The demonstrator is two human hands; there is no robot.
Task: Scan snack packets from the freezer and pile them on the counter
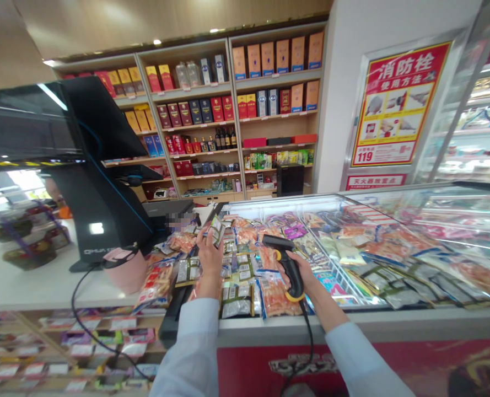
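My left hand [210,256] is closed on a small green-and-white snack packet [217,230], raised above the packs on the freezer. My right hand [300,273] grips a black-and-yellow barcode scanner [290,267] by its handle, with its head pointing left toward the packet. From the scanner's base a black cable hangs down over the freezer front. Beneath both hands lie several snack packs, among them an orange pack [274,298] and a green-and-silver pack [236,300]. Another orange pack [156,286] leans at the counter's end, left of my left hand.
A black checkout terminal [104,182] stands on the white counter [42,286] beside a pink pot [124,270]. The glass-topped freezer [377,314] extends right, full of bagged food. Shelves [232,121] of boxed bottles line the back wall. A red poster [400,105] hangs at right.
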